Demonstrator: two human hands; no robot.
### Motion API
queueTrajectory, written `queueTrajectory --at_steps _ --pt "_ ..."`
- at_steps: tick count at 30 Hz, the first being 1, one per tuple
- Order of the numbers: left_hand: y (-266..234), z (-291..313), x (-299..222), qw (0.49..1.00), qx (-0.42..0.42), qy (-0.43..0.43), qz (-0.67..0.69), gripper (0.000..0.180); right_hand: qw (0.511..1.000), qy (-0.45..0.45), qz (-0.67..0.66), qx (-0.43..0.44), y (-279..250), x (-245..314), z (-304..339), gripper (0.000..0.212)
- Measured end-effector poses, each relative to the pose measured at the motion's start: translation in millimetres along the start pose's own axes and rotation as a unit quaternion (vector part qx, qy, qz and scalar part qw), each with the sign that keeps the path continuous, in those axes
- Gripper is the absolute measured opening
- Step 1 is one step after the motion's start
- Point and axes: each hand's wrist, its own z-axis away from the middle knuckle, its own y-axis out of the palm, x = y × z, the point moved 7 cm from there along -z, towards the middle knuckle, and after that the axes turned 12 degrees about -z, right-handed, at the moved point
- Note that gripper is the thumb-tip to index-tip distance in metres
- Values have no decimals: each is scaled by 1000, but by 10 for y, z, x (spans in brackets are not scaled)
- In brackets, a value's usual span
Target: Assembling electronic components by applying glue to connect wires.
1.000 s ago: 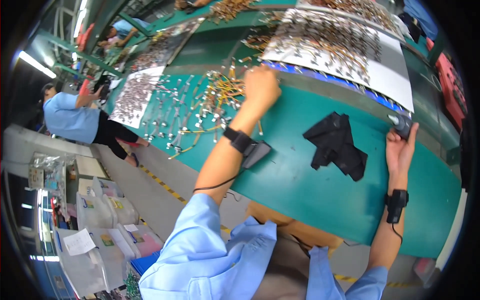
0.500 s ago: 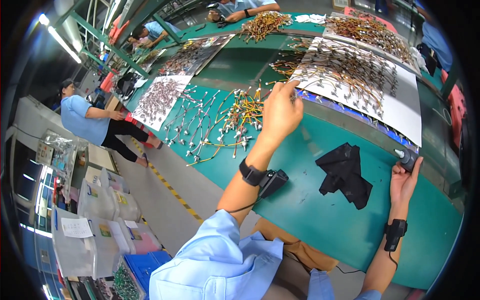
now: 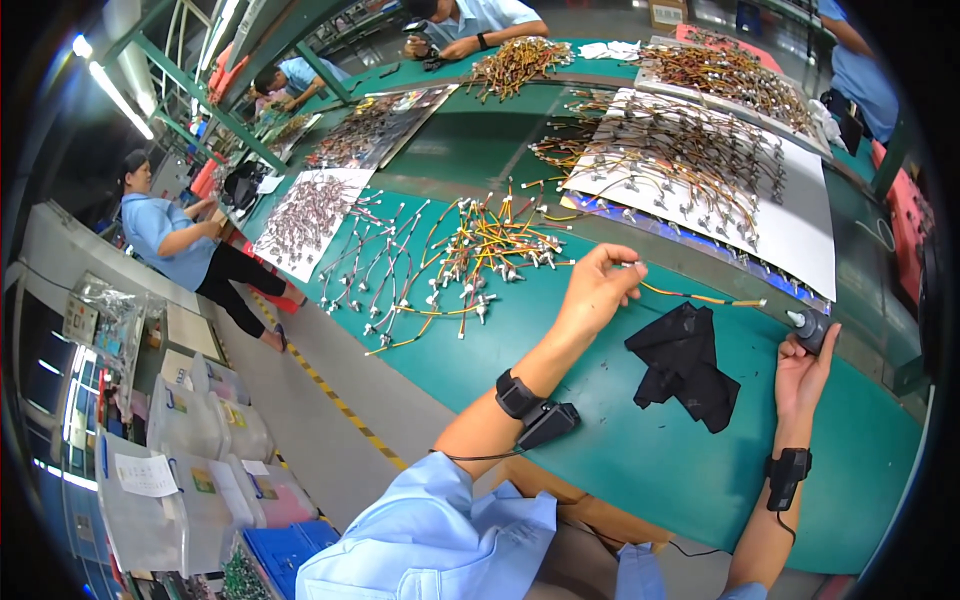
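My left hand [image 3: 595, 292] is closed in a pinch on one end of a short yellow and brown wire lead [image 3: 700, 296]. The lead stretches to the right above the green bench, its pale connector end pointing toward my other hand. On the right, my right hand [image 3: 803, 378] is wrapped round a small dark bottle [image 3: 814, 332] with a white nozzle tip, which tilts up and to the left. Between my forearms a crumpled black cloth [image 3: 688, 372] lies on the bench. Left of my left hand is a loose heap of similar wire leads [image 3: 488, 240].
Beyond my hands, a white sheet [image 3: 815, 235] carries rows of wire leads. Another white sheet [image 3: 348, 180] at the left holds purplish leads. More piles lie at the back, where a person [image 3: 470, 25] works. Another person [image 3: 165, 235] stands at left near plastic bins [image 3: 150, 505].
My left hand has come away from the sheet's left edge, nearer to me, and now shows a wire lead in its fingers. My right hand still holds the bottle, slightly lower.
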Motion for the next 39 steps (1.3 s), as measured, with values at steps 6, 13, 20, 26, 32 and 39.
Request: queueTrajectory --at_steps 6,13,20,26,32,39 --pt "110 11 125 995 58 -24 83 22 1000 -2 -18 -7 96 -9 2 30" --pt "416 133 401 947 137 -148 251 19 999 0 -24 -30 -71 10 27 30" --pt "548 98 593 931 195 -156 264 16 999 -24 22 8 -85 -106 -124 26" --pt "644 171 415 948 204 -105 221 16 992 -27 114 47 200 -384 135 36" --pt "619 275 252 986 137 -3 97 16 937 -147 287 135 380 -435 412 63" --pt "621 323 287 985 136 21 106 17 903 -166 357 171 383 -487 548 73"
